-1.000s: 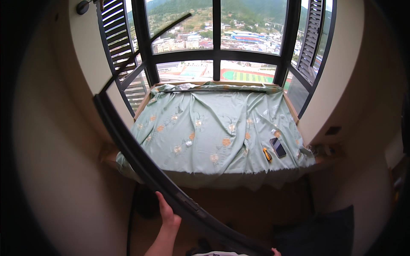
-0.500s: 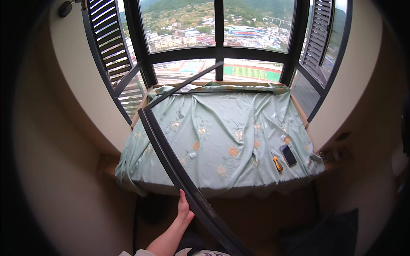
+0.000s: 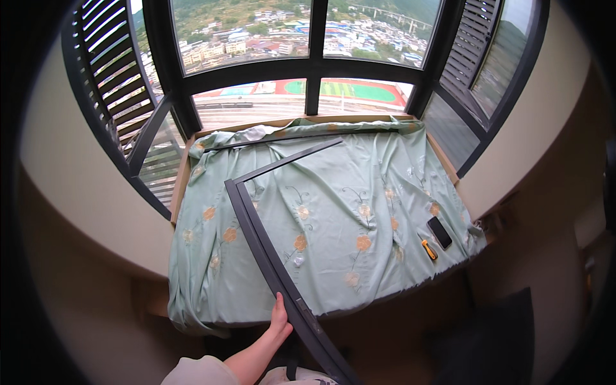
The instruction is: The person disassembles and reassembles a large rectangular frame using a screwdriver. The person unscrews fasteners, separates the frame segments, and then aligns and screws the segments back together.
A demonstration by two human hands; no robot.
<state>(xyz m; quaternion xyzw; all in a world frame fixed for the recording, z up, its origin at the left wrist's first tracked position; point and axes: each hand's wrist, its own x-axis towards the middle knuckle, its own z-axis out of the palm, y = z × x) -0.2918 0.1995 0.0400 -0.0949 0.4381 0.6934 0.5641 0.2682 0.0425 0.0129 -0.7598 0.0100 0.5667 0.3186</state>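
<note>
A dark metal window-frame piece (image 3: 266, 247) with an L-shaped corner slants across the middle of the view. Its short bar reaches over the green flowered cloth (image 3: 321, 224) toward the window; the long bar runs down past the cloth's near edge to the lower edge of the picture. My left hand (image 3: 280, 319) is closed on the long bar, thumb up along its left side, with the other fingers hidden behind it. My right hand is out of view. Whether the frame touches the cloth is hard to tell.
A yellow-and-black hand tool (image 3: 429, 249) and a dark phone (image 3: 439, 232) lie on the cloth at right. Another thin dark strip (image 3: 301, 136) lies along the cloth's far side. Large windows (image 3: 314, 67) stand behind, with louvred panels (image 3: 115, 70) at both sides.
The frame's short bar has come down from in front of the window to over the cloth. My left hand keeps its hold. The view has shifted somewhat.
</note>
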